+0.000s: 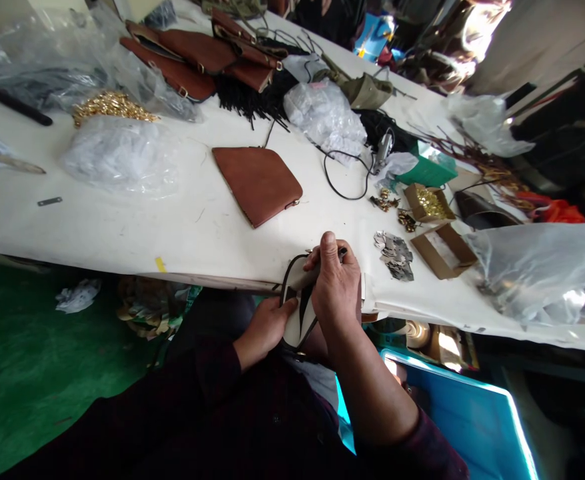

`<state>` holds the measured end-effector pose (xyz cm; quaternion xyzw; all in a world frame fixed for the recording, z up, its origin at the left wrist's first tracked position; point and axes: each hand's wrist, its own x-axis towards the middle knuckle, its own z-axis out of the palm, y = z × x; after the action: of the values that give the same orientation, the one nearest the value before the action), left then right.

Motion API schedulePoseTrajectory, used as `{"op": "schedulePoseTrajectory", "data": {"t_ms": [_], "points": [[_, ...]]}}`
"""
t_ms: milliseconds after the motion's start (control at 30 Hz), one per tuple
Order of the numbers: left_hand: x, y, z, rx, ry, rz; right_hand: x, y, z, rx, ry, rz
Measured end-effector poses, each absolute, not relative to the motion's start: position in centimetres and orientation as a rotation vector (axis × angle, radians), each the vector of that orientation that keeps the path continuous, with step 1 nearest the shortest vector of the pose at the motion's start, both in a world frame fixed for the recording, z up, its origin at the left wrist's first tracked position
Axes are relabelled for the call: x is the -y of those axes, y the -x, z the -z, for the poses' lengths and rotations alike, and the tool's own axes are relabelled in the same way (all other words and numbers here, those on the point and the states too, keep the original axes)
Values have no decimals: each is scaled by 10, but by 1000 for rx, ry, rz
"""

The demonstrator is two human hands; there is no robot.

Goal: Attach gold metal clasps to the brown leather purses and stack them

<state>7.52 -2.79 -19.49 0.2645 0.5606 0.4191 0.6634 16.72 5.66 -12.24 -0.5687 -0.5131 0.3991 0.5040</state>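
Dark-edged pouch [292, 330], pale inside: lower centre of the frame, at the near edge of the table [122, 230], mouth apparently open. Long axis slanting from lower left to upper right, away from the body. Located between the two hands, which are close together on the one piece.

Left hand [265, 328]: on the pouch's left flank, lower down, thumb over the pale lining.

Right hand [336, 287]: closed on the upper right end, thumb uppermost. What its fingers cover: cannot be told.

Brown leather panel [257, 183]: centre of the frame, flat, beyond the hands and up to their left. Long axis from upper left to lower right, small metal fitting at the near right corner. Right hand the nearer to that corner.

Metal plates [395, 257]: loose heap, right of the right hand. Open cardboard box [445, 252]: beside them, further right.

Black cord [347, 198]: looped, right of the panel.

Brown leather bags [192, 57]: stacked, upper left, farthest listed.
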Motion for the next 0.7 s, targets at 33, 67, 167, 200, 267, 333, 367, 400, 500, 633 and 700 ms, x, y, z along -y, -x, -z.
{"op": "schedulePoseTrajectory", "data": {"t_ms": [33,67,167,200,267,333,367,400,500,633,700], "points": [[27,-75,194,-1267,-594,-948,-56,-166,121,1246,1366,-961],[27,-75,194,-1269,-593,-950,-54,-165,119,1254,1358,-954],[26,-76,194,-1276,-596,-958,-48,-164,117,1290,1322,-935],[26,-76,195,-1278,-598,-958,-45,-165,119,1303,1303,-937],[27,-76,195,-1281,-603,-953,-39,-167,124,1321,1248,-950],[27,-75,193,-1274,-611,-946,-33,-170,131,1327,1171,-953],[27,-75,192,-1261,-616,-944,-31,-172,135,1333,1133,-948],[27,-74,189,-1240,-620,-945,-29,-174,137,1343,1102,-938],[28,-75,181,-1160,-625,-953,-26,-179,140,1387,1068,-909],[30,-80,176,-1132,-590,-977,-26,-181,135,1425,1117,-876],[31,-85,179,-1183,-575,-985,-27,-181,132,1431,1132,-879]]}}
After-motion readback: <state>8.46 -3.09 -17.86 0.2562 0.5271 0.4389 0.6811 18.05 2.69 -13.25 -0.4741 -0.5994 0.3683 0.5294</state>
